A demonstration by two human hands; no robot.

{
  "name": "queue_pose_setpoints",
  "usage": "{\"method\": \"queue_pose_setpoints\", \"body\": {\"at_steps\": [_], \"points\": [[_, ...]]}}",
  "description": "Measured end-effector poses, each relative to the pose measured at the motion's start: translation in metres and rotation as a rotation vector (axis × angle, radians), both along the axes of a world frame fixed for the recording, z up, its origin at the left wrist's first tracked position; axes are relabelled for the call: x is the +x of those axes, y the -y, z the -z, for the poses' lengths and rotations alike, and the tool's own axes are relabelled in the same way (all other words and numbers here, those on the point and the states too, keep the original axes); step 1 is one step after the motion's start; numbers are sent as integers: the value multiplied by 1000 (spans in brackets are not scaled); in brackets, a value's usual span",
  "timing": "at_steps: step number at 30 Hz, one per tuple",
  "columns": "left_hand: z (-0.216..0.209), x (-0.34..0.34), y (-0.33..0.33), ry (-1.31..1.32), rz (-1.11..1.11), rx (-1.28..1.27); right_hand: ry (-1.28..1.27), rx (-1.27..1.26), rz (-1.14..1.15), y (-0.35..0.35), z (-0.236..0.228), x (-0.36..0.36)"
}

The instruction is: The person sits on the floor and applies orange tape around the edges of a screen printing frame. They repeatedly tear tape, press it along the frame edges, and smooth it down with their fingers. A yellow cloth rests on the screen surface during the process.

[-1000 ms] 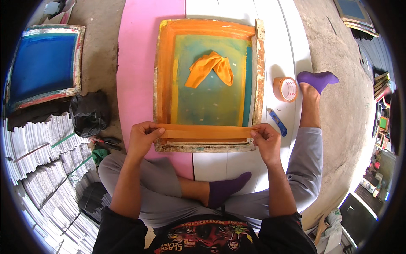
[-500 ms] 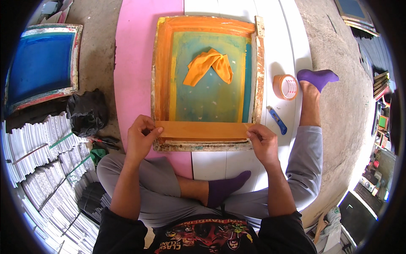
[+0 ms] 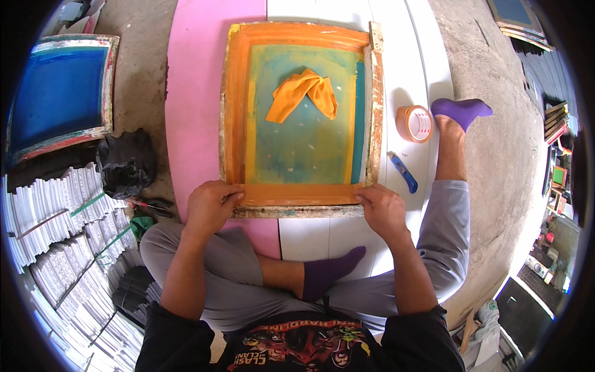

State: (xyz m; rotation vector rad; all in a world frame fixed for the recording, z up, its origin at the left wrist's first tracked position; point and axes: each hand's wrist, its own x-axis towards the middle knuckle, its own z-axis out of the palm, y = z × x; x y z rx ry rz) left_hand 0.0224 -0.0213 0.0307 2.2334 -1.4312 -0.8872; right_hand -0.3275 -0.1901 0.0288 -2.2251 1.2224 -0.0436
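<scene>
A screen printing frame with a wooden border lies flat before me, its inner edges lined with orange-brown tape. Along its near side stretches a strip of brown packing tape. At the strip's left end, my left hand pinches it between thumb and fingers. My right hand pinches the other end near the frame's right corner. The strip appears to lie against the frame; full contact cannot be judged. A crumpled orange cloth rests on the blue-green mesh.
Right of the frame are a roll of brown tape and a blue box cutter on the pink and white boards. My socked foot is beside the roll. Paper stacks, a black plastic bag and a blue screen sit left.
Both hands have lowered the tape strip toward the near side of the frame, and it now looks flush with that edge. The cloth, roll and cutter keep their places.
</scene>
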Motion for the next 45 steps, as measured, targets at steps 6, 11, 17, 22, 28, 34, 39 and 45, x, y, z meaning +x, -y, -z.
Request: {"method": "queue_pose_setpoints", "body": {"at_steps": [6, 11, 17, 22, 28, 34, 39, 45], "points": [[-5, -3, 5, 57, 65, 69, -151, 24, -7, -4, -4, 1], [-1, -3, 3, 99, 103, 127, -263, 52, -32, -5, -6, 7], [-5, -9, 3, 195, 175, 183, -370, 106, -93, -1, -9, 21], [1, -9, 4, 170, 218, 188, -501, 188, -137, 3, -23, 24], [-2, -9, 12, 210, 281, 234, -517, 213, -146, 1, -25, 25], [-2, -13, 21, 253, 334, 285, -511, 218, -138, 1, -18, 25], [-3, -17, 25, 324, 393, 340, -531, 209, -182, 2, -15, 25], [-4, -13, 25, 300, 404, 316, -355, 169, -63, 4, -15, 23]]}}
